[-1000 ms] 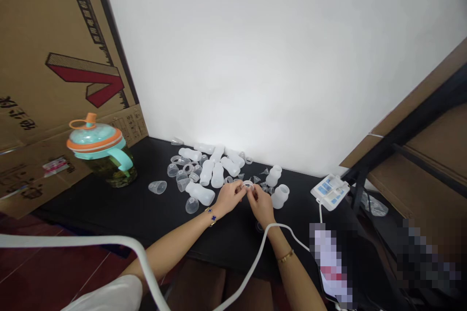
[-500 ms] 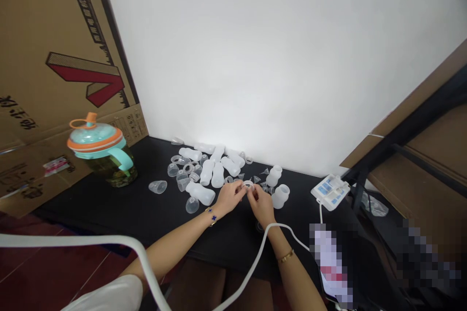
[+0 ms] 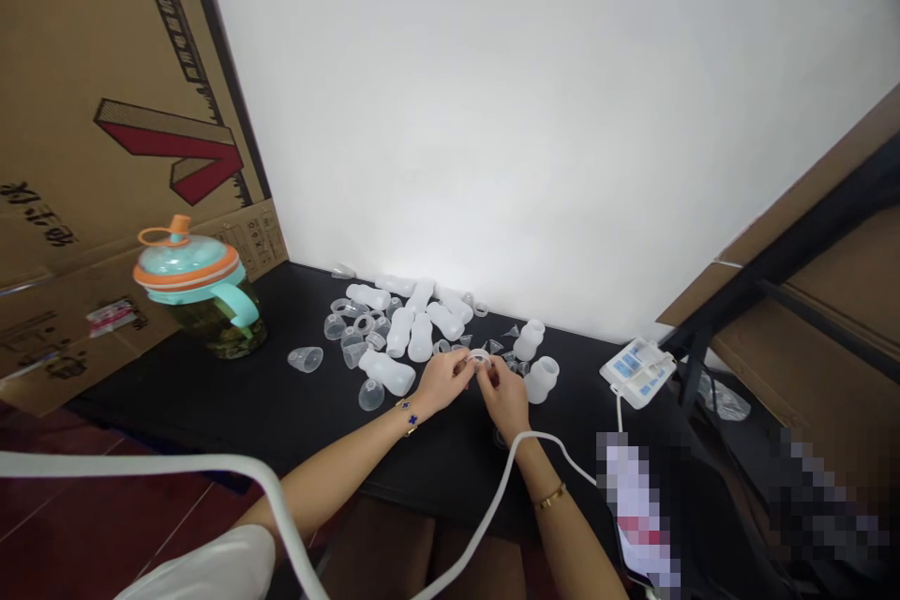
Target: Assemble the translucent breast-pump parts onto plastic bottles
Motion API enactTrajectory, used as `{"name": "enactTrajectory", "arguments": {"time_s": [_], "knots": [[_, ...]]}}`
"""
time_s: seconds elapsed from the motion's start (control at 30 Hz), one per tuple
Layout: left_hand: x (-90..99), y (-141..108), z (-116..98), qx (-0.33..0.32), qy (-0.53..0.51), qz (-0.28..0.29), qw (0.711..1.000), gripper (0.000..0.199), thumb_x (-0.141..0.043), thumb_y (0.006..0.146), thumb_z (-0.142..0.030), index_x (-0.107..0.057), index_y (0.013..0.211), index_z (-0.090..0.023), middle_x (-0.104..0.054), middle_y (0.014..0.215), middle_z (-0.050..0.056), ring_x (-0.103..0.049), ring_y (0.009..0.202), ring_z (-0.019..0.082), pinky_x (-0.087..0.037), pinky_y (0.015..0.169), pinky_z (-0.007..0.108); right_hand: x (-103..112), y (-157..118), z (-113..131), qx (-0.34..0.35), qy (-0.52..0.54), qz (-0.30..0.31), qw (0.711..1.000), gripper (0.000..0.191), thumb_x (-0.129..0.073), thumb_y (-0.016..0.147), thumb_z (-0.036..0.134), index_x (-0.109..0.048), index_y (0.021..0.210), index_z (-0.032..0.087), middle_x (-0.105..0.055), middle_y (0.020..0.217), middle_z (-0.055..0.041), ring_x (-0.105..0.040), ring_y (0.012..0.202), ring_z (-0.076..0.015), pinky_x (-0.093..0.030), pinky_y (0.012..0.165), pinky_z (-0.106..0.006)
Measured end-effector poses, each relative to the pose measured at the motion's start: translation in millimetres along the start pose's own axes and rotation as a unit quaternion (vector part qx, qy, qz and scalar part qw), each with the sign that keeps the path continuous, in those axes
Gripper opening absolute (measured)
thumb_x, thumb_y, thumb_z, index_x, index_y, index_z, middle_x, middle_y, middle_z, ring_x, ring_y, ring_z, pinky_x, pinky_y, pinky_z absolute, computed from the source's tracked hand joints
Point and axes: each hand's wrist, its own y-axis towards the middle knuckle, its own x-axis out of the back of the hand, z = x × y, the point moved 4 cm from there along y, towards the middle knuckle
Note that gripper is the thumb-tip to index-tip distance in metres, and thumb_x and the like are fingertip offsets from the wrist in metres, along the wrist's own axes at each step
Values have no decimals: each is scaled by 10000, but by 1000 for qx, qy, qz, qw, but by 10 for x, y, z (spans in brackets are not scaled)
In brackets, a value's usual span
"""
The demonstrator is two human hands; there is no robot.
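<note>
Both of my hands meet above the middle of the black table (image 3: 281, 412). My left hand (image 3: 444, 377) and my right hand (image 3: 503, 390) pinch a small clear ring (image 3: 479, 355) from either side. Several whitish bottles lie in a heap beyond my left hand, one of them (image 3: 386, 372) close to my wrist. Clear domed caps, one of them here (image 3: 371, 394), and other rings are scattered around the heap. Two bottles stand to the right of my right hand, the nearer one (image 3: 541, 380) with its mouth open. Small clear funnel-like pieces (image 3: 495, 347) lie behind my fingers.
A teal and orange lidded jug (image 3: 203, 291) stands at the left before a large cardboard box (image 3: 84, 47). On the right are a white power strip (image 3: 639, 372) and a blurred-out phone (image 3: 641, 516). A white cable (image 3: 492, 497) crosses in front of my right forearm.
The view has shifted very slightly. Both hands keep the same pinch on the ring, with no clear movement.
</note>
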Motion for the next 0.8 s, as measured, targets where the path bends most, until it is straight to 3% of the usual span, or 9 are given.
{"name": "enactTrajectory", "arguments": {"time_s": [0.8], "knots": [[4, -7, -11, 14, 14, -9, 1000, 360, -466, 945, -367, -444, 618, -219, -528, 493, -29, -501, 493, 151, -338, 557, 290, 4, 2, 31, 0, 34, 8, 999, 335, -472, 965, 478, -605, 813, 211, -611, 608, 8, -572, 534, -162, -367, 541, -257]]}}
